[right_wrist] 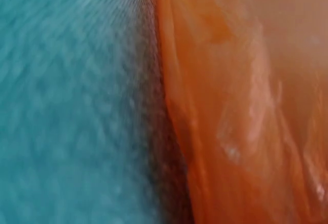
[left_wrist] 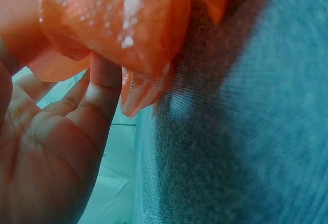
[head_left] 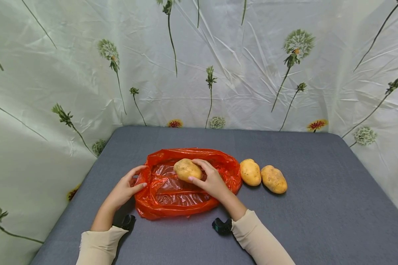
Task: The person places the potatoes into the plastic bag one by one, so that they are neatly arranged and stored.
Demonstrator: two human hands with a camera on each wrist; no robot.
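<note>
A red plastic bag [head_left: 185, 209] lies spread on the grey table, its mouth facing up. My left hand [head_left: 124, 189] holds the bag's left edge between thumb and fingers; the left wrist view shows the fingers [left_wrist: 105, 88] against the thin plastic [left_wrist: 118, 24]. Over the bag's opening, my right hand [head_left: 213, 182] grips a potato [head_left: 187, 170] from its right side. Only the bag's side [right_wrist: 241, 106] and the tabletop appear in the right wrist view, so the right hand and potato are hidden there.
Two more potatoes sit just right of the bag, one potato [head_left: 250, 172] close to its edge and the other potato [head_left: 273, 179] beside it. A flower-printed curtain [head_left: 199, 92] hangs behind the grey table [head_left: 318, 221].
</note>
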